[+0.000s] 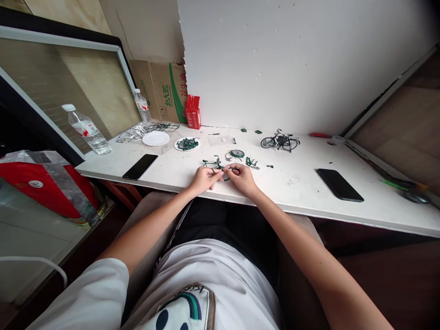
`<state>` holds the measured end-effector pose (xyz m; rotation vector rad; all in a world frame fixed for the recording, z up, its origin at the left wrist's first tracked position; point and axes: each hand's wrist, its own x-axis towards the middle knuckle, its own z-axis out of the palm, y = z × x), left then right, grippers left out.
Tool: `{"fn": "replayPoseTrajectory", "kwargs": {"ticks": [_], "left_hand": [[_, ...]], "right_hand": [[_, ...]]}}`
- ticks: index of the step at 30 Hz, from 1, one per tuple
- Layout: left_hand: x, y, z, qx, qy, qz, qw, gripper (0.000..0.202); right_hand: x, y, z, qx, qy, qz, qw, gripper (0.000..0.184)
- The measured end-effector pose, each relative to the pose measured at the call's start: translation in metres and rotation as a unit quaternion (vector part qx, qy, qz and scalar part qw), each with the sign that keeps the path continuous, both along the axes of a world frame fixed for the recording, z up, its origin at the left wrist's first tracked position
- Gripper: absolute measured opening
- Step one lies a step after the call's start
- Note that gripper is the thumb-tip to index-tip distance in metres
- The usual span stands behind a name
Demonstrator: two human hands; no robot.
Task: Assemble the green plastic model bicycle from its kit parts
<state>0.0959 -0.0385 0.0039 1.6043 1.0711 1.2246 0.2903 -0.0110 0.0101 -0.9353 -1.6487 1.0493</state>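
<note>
Both hands meet over the near edge of the white table. My left hand [205, 178] is closed, pinching part of a small green model bicycle frame [217, 162]. My right hand [242, 178] pinches the same model from the other side; its fingertips hide the exact spot. A dark wheel shows in part beneath the fingers. Just beyond lie a loose model wheel [237, 154] with a green rim and a cluster of green model parts [252, 162]. A finished-looking black model bicycle [281, 141] stands upright farther right.
A white plate of green parts [187, 144], a bare white plate [156, 138] and a phone [140, 167] are at left. Water bottles [90, 133] and a red box [193, 112] stand behind. Another black phone [339, 185] lies right, before a computer mouse [416, 197].
</note>
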Motion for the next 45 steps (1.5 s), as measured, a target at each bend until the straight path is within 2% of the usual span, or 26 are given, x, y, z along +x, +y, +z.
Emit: {"fn": "replayPoseTrajectory", "kwargs": {"ticks": [9, 17, 23, 45], "left_hand": [[0.0002, 0.0002, -0.0004, 0.009, 0.014, 0.005, 1.0, 0.044], [-0.0017, 0.001, 0.0009, 0.014, 0.003, -0.018, 1.0, 0.045], [-0.0034, 0.0038, -0.0028, 0.017, 0.003, -0.028, 0.999, 0.045], [0.0022, -0.0004, 0.0053, -0.036, -0.002, -0.033, 0.999, 0.047]], "right_hand": [[0.0026, 0.0015, -0.001, -0.032, 0.017, 0.02, 0.999, 0.056], [0.0042, -0.0013, 0.0056, -0.042, 0.024, 0.064, 0.997, 0.049], [0.0038, 0.001, 0.0038, -0.039, 0.029, 0.086, 0.995, 0.049], [-0.0002, 0.0006, 0.0015, -0.009, -0.011, 0.039, 0.999, 0.052]]}}
